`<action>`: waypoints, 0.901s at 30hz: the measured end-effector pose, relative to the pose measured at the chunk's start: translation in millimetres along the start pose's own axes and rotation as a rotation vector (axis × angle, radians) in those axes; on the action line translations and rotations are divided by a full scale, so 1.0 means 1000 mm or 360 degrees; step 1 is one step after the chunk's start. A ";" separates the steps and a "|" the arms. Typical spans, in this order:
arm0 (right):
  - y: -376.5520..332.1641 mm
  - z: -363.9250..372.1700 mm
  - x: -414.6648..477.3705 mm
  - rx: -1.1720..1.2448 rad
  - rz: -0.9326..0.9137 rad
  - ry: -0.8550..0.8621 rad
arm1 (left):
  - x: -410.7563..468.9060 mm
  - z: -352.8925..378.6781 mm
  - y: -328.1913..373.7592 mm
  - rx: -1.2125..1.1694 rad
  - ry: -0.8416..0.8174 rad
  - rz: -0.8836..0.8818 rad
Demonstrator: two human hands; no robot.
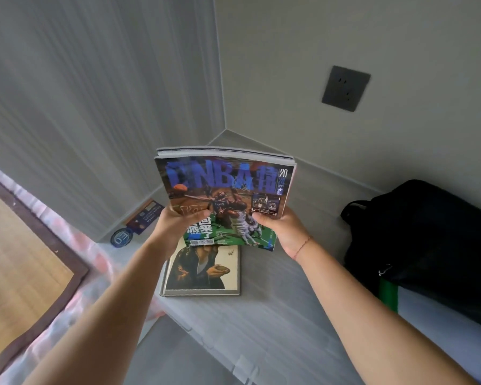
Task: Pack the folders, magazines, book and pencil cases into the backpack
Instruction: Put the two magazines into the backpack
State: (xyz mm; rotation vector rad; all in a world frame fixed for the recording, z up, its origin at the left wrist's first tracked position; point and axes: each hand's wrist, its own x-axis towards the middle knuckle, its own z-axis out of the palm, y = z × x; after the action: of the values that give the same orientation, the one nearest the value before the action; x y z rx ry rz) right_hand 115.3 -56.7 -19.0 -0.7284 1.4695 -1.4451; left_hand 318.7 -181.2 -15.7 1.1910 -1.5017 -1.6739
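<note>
I hold a stack of magazines (pixel 225 190) upright in the air, the front one a basketball magazine with blue letters. My left hand (pixel 178 222) grips its lower left edge and my right hand (pixel 282 230) grips its lower right edge. Under them a book (pixel 203 269) with a pale cover showing a person holding a ball lies flat on the grey surface (pixel 275 315). The black backpack (pixel 428 245) lies at the right, apart from my hands. Something green (pixel 388 294) pokes out under the backpack; what it is I cannot tell.
A round blue badge (pixel 120 237) and a dark card (pixel 146 216) lie by the left wall. A dark wall socket (pixel 345 88) is on the right wall. A bed with a woven mat (pixel 20 273) and pink-patterned sheet borders the surface on the left.
</note>
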 end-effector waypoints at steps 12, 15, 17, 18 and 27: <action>0.003 -0.055 -0.054 -0.0090 0.0036 0.0315 | -0.015 0.067 0.018 0.0469 0.0010 -0.0130; -0.003 -0.090 -0.085 0.0009 0.0034 0.0467 | -0.024 0.116 0.020 0.0463 -0.0214 -0.0267; -0.004 -0.117 -0.105 0.0022 0.0040 0.0587 | -0.032 0.151 0.021 0.0467 -0.0329 -0.0359; -0.004 -0.131 -0.116 0.0022 0.0045 0.0640 | -0.037 0.168 0.021 0.0463 -0.0361 -0.0370; -0.001 -0.225 -0.235 0.0109 0.0335 0.0834 | -0.093 0.292 -0.003 0.0387 -0.0681 -0.0617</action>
State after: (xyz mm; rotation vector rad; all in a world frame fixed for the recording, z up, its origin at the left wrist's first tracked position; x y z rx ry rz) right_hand 7.7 249.6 4.1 -0.1414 1.8134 -1.5799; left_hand 97.8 31.4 -7.4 1.3809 -1.8631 -2.1561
